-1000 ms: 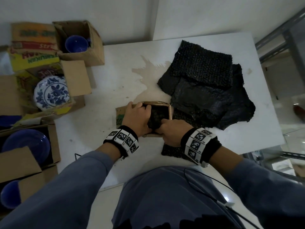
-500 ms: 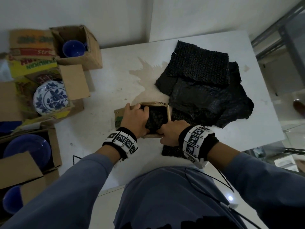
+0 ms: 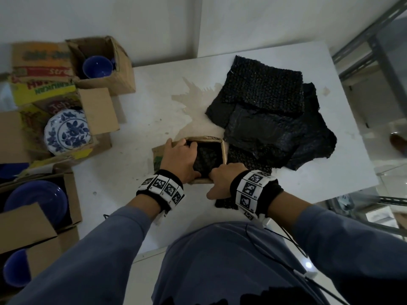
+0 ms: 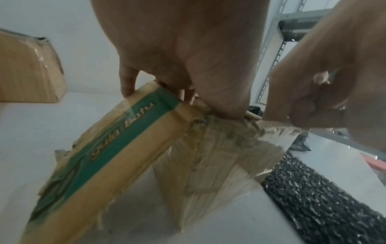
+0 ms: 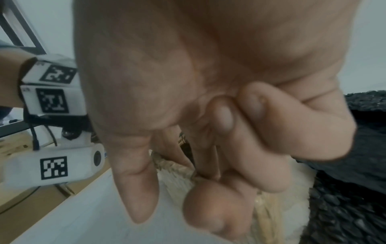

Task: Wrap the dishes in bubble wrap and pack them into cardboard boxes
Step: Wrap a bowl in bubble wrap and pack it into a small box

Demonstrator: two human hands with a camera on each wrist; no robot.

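White table (image 3: 136, 128) is taking up most of the view, with a pile of black bubble wrap (image 3: 273, 122) lying on its right side. Small cardboard box (image 3: 203, 139) is sitting near the front edge, a bubble-wrapped bundle (image 3: 207, 158) tucked inside. Left hand (image 3: 179, 159) is curling over the box's left wall, fingers pressing the bundle (dish itself hidden). Right hand (image 3: 224, 179) is gripping the near rim, fingers curled.

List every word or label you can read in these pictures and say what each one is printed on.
"gula batu": gold lettering on the green band of the small cardboard box the left hand grips.
"Stre...": cut off, on the red stripe of the printed carton at far left.
The green and red lettering lower on that carton is upside down and too blurred to read.
The wristband markers carry square codes, no words.
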